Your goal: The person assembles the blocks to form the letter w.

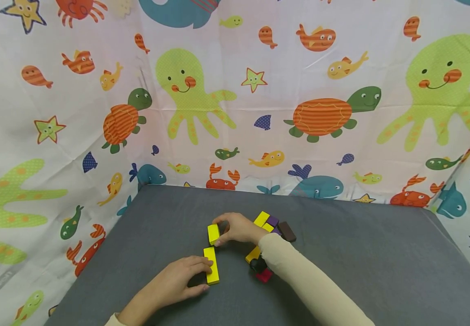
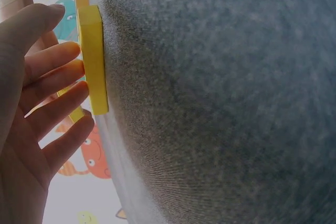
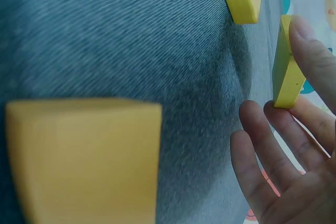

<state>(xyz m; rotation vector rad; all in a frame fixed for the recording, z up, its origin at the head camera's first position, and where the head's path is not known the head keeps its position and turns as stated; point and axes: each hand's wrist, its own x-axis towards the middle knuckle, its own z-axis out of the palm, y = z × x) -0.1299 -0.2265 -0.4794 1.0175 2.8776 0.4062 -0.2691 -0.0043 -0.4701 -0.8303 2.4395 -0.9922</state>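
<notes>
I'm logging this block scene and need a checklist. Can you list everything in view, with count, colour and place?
Long yellow block: one, table front, against left fingers.
Short yellow block: one, just beyond it, pinched.
Block pile: yellow, purple, brown, black, red pieces, partly hidden behind the right forearm; count unclear.
Table: one, grey cloth top.
Curtain: white, sea-animal print, behind and on both sides.
Left hand: fingers straight against the long block.
Right hand: pinches the short block.

A grey table (image 1: pixel 361 262) stands before a sea-creature curtain (image 1: pixel 259 90).
</notes>
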